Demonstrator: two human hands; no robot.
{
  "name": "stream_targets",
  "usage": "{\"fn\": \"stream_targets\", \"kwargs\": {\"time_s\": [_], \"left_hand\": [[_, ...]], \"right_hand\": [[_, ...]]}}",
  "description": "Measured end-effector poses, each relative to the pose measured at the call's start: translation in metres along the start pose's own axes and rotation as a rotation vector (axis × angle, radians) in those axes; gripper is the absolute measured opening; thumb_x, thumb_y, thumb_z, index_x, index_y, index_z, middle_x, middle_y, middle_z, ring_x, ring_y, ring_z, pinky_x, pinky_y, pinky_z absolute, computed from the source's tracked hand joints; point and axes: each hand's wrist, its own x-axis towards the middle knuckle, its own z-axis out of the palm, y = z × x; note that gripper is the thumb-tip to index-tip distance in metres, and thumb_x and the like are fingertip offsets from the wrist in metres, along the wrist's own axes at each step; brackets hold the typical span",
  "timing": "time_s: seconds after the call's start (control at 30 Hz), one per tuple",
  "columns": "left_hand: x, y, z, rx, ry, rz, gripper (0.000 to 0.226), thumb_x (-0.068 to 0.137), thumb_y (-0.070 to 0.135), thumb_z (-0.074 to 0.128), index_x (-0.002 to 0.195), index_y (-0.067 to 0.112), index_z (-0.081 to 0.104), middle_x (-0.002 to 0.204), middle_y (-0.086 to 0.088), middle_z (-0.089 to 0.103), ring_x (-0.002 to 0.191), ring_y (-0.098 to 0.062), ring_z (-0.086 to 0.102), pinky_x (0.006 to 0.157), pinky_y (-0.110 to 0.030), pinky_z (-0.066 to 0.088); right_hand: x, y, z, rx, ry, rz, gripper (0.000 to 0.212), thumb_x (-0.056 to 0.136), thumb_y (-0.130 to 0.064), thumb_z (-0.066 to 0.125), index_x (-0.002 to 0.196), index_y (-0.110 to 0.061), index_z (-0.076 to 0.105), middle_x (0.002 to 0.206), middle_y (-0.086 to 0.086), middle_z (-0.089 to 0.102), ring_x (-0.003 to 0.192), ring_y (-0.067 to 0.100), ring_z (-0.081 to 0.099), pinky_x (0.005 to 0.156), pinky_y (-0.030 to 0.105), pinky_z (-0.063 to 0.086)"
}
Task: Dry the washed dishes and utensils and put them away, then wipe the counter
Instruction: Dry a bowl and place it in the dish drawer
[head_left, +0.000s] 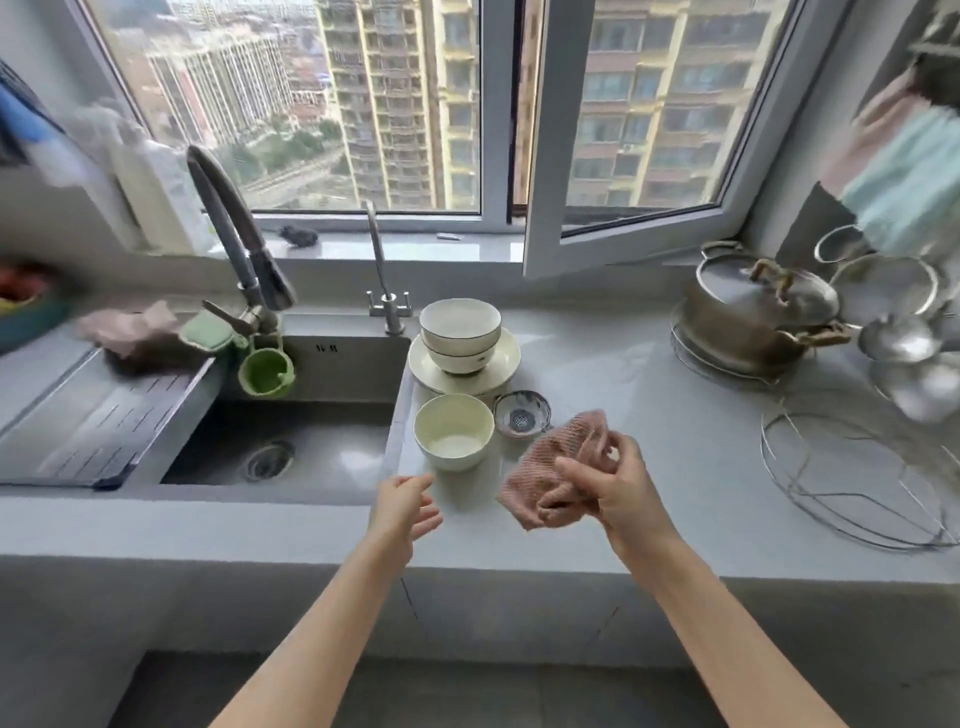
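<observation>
Head view: your right hand (618, 499) is curled round a bunched pink cloth (556, 467), held over the counter (675, 441) just right of the dishes. Bunched like that it reads as a drying pad, not spread for wiping. Left hand (405, 504) is spread, fingers relaxed, holding nothing, reaching toward the cream bowl (453, 431). That bowl sits upright nearest you, just beside the sink (291, 431) edge; probably the first piece to lift, since it's closest and stands alone. Just right of it is a small patterned dish (521, 414). Behind both, two nested bowls (460, 327) sit on a plate (498, 364) next to the small tap (382, 270). Stacked like that they can't be dried in place, so my guess is the top bowl comes off first. No utensils I can make out near the dishes. Task looks barely started: nothing put away, counter not wiped. Surface is pale grey and glossy; can't tell if it's wet. Pull-out faucet (234, 223) and green holder (266, 369) are at the sink's back left, with a slotted drain tray (93, 421) on its left side. Right end has a lidded steel pot (753, 317), wire rack (852, 483) and hanging strainers (893, 338). Window (623, 130) behind has one sash swung inward over the sill, tower blocks outside
</observation>
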Motion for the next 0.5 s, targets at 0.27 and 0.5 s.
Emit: {"fn": "stream_targets", "kwargs": {"time_s": [0.27, 0.5], "left_hand": [[0.115, 0.021, 0.029, -0.015, 0.02, -0.135, 0.031, 0.086, -0.005, 0.048, 0.117, -0.002, 0.05, 0.092, -0.015, 0.055, 0.071, -0.028, 0.057, 0.035, -0.021, 0.048], [0.136, 0.053, -0.02, -0.301, -0.174, -0.563, 0.02, 0.085, -0.011, 0.037, 0.099, -0.007, 0.051, 0.094, -0.026, 0.055, 0.061, -0.041, 0.064, 0.032, -0.027, 0.049]], "right_hand": [[0.084, -0.007, 0.007, -0.188, -0.003, -0.015, 0.032, 0.078, -0.002, 0.073, 0.108, -0.012, 0.066, 0.096, 0.012, 0.073, 0.086, 0.024, 0.07, 0.078, 0.039, 0.055], [0.123, -0.011, 0.041, -0.177, 0.114, -0.014, 0.028, 0.081, -0.001, 0.067, 0.108, -0.009, 0.066, 0.095, 0.012, 0.073, 0.086, 0.027, 0.07, 0.069, 0.038, 0.055]]}}
